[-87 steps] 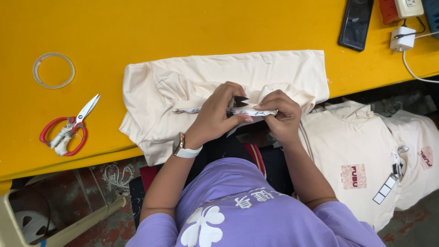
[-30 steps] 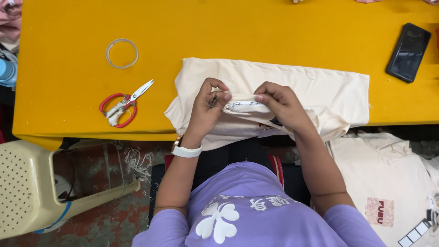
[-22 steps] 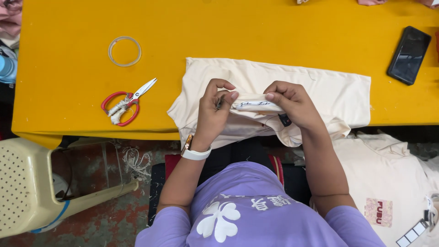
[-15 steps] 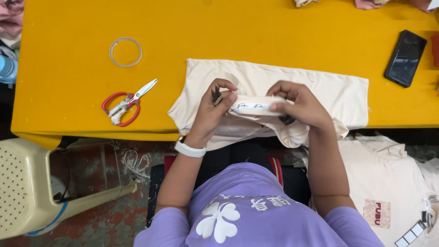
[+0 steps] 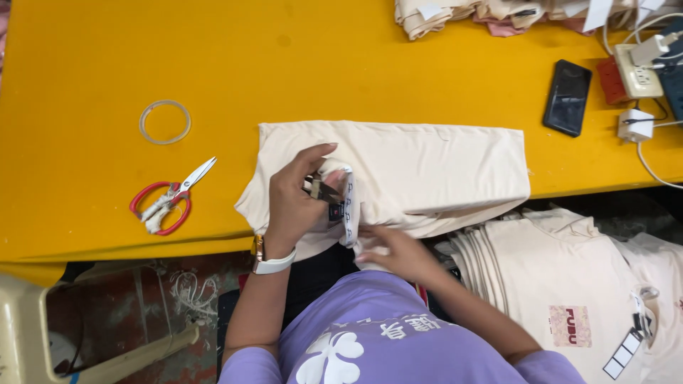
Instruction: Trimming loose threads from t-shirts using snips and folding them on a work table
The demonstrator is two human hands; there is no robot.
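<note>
- Since the frame half a second earlier, the right hand (image 5: 395, 252) has dropped from the label down to the garment's near edge, and the label (image 5: 348, 213) now stands on end rather than lying across between both hands.
- The left hand (image 5: 295, 203) rests on the cream garment (image 5: 427, 167), thumb and fingers closed around a small dark snipper (image 5: 321, 190) held just beside the label.
- The right hand lies flat at the table's front edge, fingers pressed on the cloth below the label; whether it grips anything cannot be told.
- The garment lies folded on the yellow table (image 5: 92, 64), its near edge hanging over the front.
- A white watch (image 5: 272, 264) sits on the left wrist.
- Red-handled scissors (image 5: 169, 200) lie well left of the garment, a clear tape ring (image 5: 165, 121) beyond them.
- A black phone (image 5: 567, 97) lies to the right, near a power strip (image 5: 639, 67) and a white charger (image 5: 635, 125).
- Folded cloths (image 5: 462, 13) are stacked at the far edge.
- A pile of cream shirts (image 5: 562, 277) sits below the table on the right.
</note>
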